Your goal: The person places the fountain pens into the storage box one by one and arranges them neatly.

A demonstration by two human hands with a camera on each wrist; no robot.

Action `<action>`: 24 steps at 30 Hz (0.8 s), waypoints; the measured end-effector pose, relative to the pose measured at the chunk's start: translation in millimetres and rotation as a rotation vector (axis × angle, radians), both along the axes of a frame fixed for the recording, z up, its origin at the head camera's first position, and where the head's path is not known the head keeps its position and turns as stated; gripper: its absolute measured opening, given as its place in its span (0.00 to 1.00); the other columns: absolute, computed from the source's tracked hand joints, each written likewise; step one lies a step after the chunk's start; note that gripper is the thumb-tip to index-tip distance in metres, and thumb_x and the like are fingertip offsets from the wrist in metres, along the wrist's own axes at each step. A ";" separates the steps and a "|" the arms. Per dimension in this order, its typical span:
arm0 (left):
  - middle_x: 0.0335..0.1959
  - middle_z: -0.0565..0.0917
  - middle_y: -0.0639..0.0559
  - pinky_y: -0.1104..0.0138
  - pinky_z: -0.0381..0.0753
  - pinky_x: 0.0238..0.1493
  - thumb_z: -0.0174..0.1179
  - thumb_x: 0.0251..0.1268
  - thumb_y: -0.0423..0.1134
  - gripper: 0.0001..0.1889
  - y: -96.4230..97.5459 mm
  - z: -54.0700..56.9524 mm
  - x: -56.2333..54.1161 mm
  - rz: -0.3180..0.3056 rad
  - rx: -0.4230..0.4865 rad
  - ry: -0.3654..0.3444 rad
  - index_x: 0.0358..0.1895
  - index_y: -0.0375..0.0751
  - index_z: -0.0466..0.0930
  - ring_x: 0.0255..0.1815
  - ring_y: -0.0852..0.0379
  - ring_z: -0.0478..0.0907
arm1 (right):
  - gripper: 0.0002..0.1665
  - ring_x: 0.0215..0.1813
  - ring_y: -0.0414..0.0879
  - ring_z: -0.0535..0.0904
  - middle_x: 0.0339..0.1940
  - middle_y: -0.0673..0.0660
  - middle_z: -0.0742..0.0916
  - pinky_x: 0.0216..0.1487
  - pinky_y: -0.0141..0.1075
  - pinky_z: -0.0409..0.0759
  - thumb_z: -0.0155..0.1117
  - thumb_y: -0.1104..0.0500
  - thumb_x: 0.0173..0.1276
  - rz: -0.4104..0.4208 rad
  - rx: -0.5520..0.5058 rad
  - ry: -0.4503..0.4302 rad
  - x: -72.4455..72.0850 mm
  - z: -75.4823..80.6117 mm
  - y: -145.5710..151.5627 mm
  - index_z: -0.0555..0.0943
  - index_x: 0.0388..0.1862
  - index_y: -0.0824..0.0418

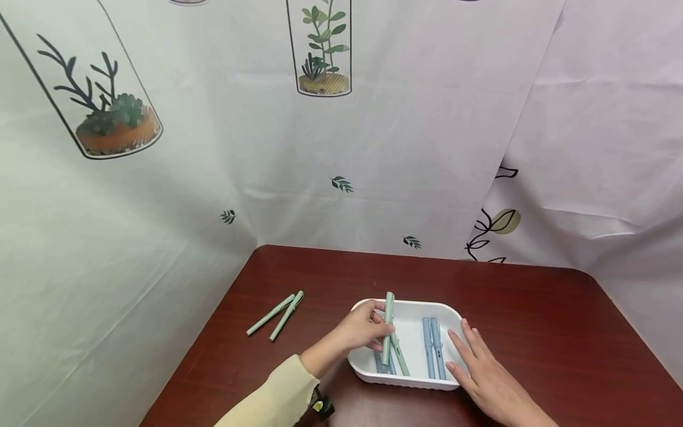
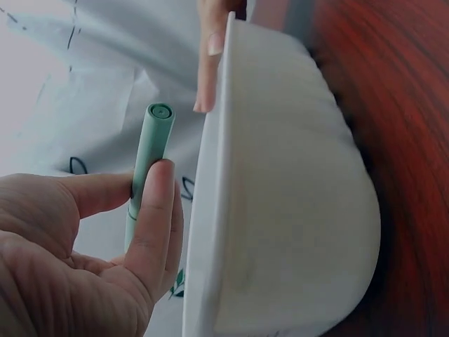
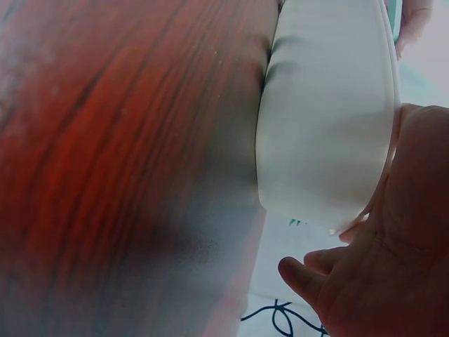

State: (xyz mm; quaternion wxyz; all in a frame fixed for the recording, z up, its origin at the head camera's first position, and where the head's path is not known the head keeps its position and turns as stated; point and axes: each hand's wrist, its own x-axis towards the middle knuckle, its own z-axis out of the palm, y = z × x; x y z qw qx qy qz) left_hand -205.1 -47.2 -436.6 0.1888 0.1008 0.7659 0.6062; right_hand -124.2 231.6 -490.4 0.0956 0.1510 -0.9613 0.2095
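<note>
My left hand [image 1: 365, 326] pinches a light green pen [image 1: 388, 329] between thumb and fingers above the left side of a white tray [image 1: 408, 382]. In the left wrist view the round end of that green pen [image 2: 151, 151] points up, beside the tray's wall [image 2: 295, 161]. Inside the tray, another green pen [image 1: 399, 354] lies by blue pens partly hidden under the held one. Two more blue pens [image 1: 433, 350] lie side by side in the right half. My right hand [image 1: 488, 373] rests at the tray's right rim, fingers extended, holding nothing.
Two green pens [image 1: 280, 314] lie partly crossed on the dark red wooden table [image 1: 315, 273], left of the tray. A white cloth [image 1: 416, 148] with printed plants hangs behind the table and along its sides.
</note>
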 end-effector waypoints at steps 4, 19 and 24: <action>0.33 0.77 0.46 0.66 0.85 0.23 0.68 0.64 0.30 0.22 12.2 -3.6 -1.2 0.005 -0.019 0.000 0.59 0.32 0.72 0.26 0.59 0.79 | 0.37 0.76 0.71 0.61 0.81 0.67 0.61 0.64 0.64 0.71 0.61 0.43 0.74 0.008 -0.004 0.003 -0.7 0.1 1.6 0.68 0.77 0.56; 0.28 0.78 0.49 0.62 0.85 0.21 0.68 0.64 0.31 0.17 42.0 -18.4 0.0 -0.037 -0.149 0.013 0.51 0.36 0.72 0.14 0.61 0.78 | 0.37 0.76 0.71 0.61 0.81 0.66 0.61 0.63 0.64 0.72 0.60 0.42 0.75 -0.002 -0.020 -0.018 -1.5 -2.7 1.6 0.68 0.78 0.54; 0.25 0.79 0.51 0.64 0.84 0.20 0.68 0.64 0.31 0.15 49.6 -22.3 -1.7 -0.048 -0.208 -0.004 0.48 0.37 0.71 0.13 0.62 0.76 | 0.37 0.76 0.71 0.61 0.81 0.66 0.62 0.63 0.64 0.72 0.61 0.42 0.75 -0.003 -0.017 -0.015 -1.6 -2.1 1.6 0.69 0.77 0.54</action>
